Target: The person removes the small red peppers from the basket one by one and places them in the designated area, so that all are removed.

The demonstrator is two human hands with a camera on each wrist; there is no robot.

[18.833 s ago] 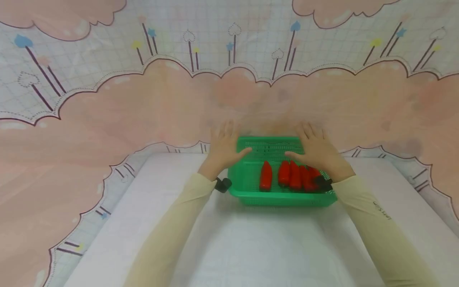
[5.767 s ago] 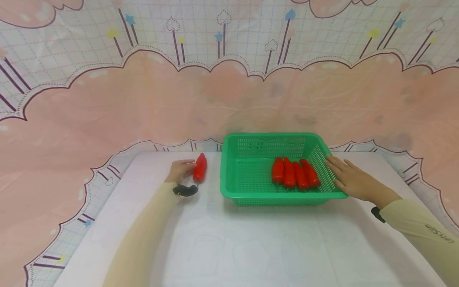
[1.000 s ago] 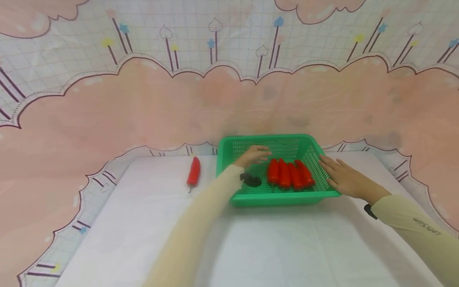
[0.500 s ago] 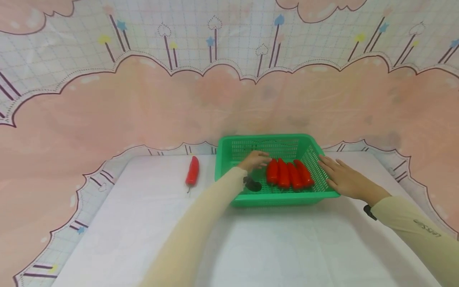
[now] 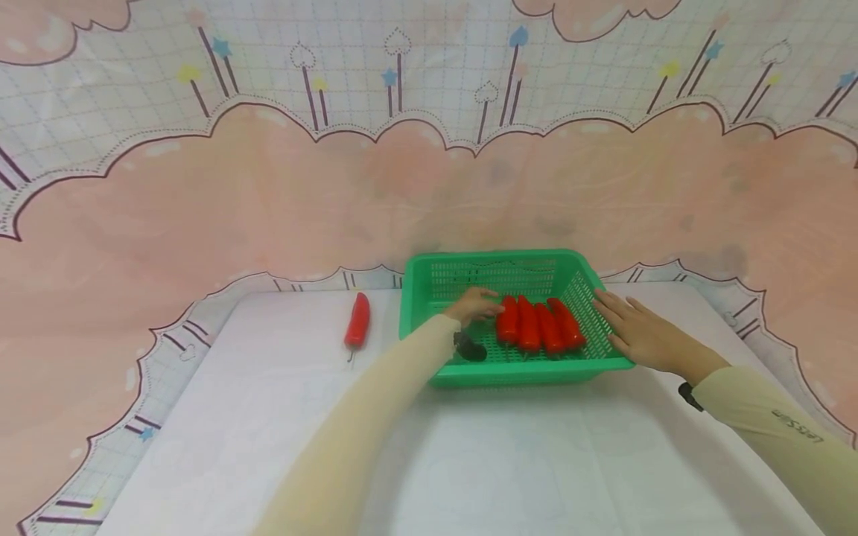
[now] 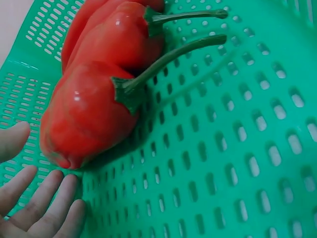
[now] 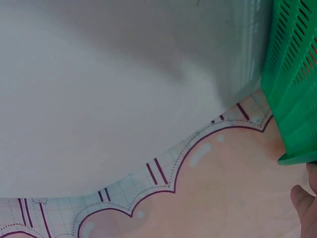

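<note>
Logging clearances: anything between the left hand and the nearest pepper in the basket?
Nothing visible: the left hand is inside the green basket, right beside the nearest pepper. Carrying that out toward the lone pepper on the table would likely mean clearing the basket's left wall.

Head view looks forward and down from farther back: it gets your left hand (image 5: pixel 472 304), your right hand (image 5: pixel 633 331), the green basket (image 5: pixel 523 367), white table (image 5: pixel 509 461) and patterned backdrop (image 5: pixel 322 201). Your left wrist view is close in, looking down into the basket; it shares the red peppers (image 5: pixel 529 327) with head. Your right wrist view faces table and backdrop, inverted against head, basket's side at frame right.
</note>
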